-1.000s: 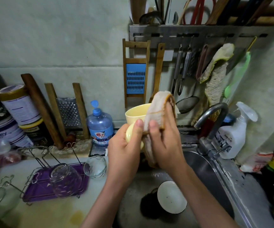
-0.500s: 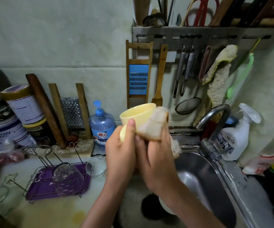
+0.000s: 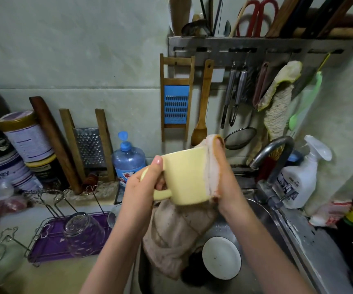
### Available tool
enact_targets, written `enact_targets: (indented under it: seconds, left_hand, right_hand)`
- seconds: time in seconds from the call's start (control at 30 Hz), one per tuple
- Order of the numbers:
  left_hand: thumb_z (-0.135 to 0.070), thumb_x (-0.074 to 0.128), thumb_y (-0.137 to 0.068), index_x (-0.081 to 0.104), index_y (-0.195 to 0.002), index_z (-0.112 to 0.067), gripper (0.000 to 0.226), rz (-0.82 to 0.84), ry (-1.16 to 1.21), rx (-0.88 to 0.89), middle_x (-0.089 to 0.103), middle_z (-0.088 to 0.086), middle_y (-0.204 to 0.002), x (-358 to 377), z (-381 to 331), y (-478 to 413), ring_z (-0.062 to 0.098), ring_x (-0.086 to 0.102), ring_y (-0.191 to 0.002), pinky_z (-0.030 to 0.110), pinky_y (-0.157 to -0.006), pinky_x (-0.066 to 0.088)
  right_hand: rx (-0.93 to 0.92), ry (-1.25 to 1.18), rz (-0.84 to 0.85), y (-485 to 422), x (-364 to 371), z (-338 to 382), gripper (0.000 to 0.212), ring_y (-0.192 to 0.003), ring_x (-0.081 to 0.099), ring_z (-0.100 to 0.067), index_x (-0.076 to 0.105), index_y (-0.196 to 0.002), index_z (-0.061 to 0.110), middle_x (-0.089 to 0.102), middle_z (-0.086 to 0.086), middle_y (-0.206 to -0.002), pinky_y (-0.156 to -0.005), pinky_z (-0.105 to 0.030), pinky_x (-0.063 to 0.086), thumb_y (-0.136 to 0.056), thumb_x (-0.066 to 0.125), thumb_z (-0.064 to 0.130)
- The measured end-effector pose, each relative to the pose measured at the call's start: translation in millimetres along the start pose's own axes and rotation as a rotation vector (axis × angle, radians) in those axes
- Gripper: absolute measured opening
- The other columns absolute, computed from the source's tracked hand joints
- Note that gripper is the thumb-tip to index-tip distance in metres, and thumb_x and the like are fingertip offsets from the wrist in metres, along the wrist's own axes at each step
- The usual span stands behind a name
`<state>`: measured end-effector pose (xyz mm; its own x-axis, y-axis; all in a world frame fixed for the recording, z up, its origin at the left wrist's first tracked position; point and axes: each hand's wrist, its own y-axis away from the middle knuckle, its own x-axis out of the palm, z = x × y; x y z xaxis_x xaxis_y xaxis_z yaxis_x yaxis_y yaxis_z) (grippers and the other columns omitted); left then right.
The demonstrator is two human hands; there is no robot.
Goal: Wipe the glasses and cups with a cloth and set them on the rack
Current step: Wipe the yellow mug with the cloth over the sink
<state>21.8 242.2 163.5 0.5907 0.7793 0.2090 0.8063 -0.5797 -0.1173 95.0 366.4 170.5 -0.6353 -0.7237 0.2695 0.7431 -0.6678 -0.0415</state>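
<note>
While the left hand [image 3: 148,181] is holding a pale yellow ceramic mug [image 3: 184,177] by its handle, its grip is clamping round that handle with the thumb lying over the top. The right hand [image 3: 224,177] is pressing a worn beige cloth [image 3: 177,236] against the mug's side at 3 o'clock. Its grip is closing on the cloth, whose loose end is hanging below the mug toward 6 o'clock. The mug is sitting roughly upright in the air above a steel sink [image 3: 262,217]. A dark cup with a white inside [image 3: 221,257] is lying in the basin at 5 o'clock of the mug. On the bench at 8 o'clock, a clear glass tumbler [image 3: 83,235] is resting upside down on a wire rack with a purple tray [image 3: 50,240].
</note>
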Motion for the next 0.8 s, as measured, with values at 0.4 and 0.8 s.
enact_targets:
  seconds: [0.4,0.8]
  left_hand:
    - [-0.050,0.061,-0.087,0.051,-0.061,-0.011,0.048,-0.040,-0.245,0.179,0.050,-0.010,-0.050,6,5,-1,0.004,0.045,-0.051,0.021,-0.052,0.039]
    - [-0.037,0.059,-0.081,0.047,-0.050,-0.019,0.038,0.008,0.340,-0.181,0.035,-0.005,-0.050,1,13,-20,0.004,0.034,-0.048,0.021,-0.056,0.032]
  right_hand:
    - [-0.370,0.572,-0.016,10,-7,-43,0.079,-0.100,0.062,-0.021,0.064,-0.100,0.013,0.067,-0.012,-0.103,-0.089,-0.044,0.051,-0.080,0.033,0.082]
    - [0.156,-0.006,-0.042,-9,-6,-3,0.048,-0.095,0.067,-0.018,0.068,-0.103,0.020,0.072,-0.004,-0.096,-0.090,-0.035,0.051,-0.095,0.038,0.057]
